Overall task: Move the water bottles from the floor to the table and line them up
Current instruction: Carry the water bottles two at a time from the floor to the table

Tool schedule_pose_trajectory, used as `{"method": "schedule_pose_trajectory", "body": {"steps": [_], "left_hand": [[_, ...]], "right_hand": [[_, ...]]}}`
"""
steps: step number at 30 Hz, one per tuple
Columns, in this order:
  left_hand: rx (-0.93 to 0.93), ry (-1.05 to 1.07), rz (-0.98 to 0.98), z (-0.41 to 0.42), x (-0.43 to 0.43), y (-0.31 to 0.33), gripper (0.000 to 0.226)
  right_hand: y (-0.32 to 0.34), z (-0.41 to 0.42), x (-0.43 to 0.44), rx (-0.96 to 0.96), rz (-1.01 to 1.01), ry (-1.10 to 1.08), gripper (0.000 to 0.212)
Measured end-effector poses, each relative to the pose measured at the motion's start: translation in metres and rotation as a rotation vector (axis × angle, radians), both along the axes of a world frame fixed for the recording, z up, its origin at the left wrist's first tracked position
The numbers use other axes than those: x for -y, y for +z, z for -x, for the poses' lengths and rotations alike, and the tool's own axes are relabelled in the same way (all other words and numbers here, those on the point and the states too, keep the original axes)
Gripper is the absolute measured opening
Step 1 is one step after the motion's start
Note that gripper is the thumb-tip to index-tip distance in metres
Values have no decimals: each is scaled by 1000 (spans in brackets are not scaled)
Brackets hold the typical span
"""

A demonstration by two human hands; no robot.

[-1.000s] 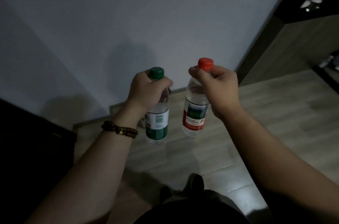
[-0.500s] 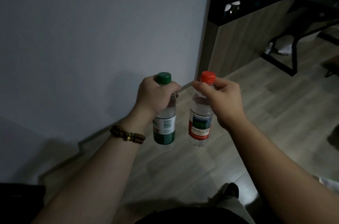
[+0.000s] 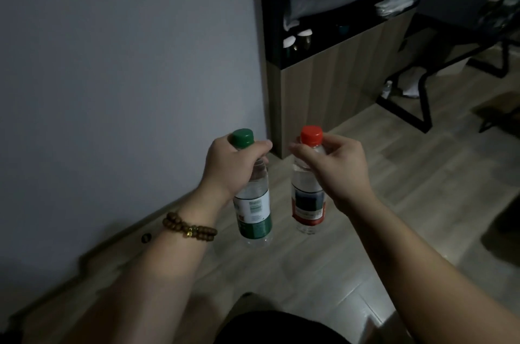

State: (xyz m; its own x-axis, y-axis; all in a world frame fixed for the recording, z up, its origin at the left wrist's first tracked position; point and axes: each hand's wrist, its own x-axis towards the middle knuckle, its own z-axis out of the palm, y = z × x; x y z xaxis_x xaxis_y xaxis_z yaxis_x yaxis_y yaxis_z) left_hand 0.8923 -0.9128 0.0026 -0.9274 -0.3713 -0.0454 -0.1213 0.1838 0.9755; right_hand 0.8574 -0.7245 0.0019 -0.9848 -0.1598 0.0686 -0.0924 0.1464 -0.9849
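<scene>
My left hand [image 3: 229,167] grips the neck of a clear water bottle with a green cap and green label [image 3: 254,214]. It hangs upright in the air above the wooden floor. Beside it, my right hand [image 3: 334,167] pinches the neck of a second clear bottle with a red cap and red label [image 3: 308,208], also upright and off the floor. The two bottles hang side by side with a small gap between them. A dark table [image 3: 461,10] stands at the far right of the room.
A grey wall [image 3: 126,62] fills the left. A wooden cabinet [image 3: 332,82] with a dark shelf of small items stands ahead. Black table legs [image 3: 422,107] and a dark object lie on the floor at right. My feet show at the bottom edge.
The view has swung to the right, bringing the cabinet and table into sight. Both hands still hold their bottles at the same height, side by side.
</scene>
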Motion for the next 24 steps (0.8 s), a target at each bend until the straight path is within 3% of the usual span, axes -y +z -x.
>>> {"method": "schedule_pose_trajectory", "body": {"steps": [14, 24], "left_hand": [[-20, -202, 10, 260, -165, -36, 42], [-58, -351, -39, 496, -307, -24, 33]], "right_hand": [[-26, 219, -168, 48, -37, -211, 30], [-13, 413, -308, 54, -18, -391, 13]]}}
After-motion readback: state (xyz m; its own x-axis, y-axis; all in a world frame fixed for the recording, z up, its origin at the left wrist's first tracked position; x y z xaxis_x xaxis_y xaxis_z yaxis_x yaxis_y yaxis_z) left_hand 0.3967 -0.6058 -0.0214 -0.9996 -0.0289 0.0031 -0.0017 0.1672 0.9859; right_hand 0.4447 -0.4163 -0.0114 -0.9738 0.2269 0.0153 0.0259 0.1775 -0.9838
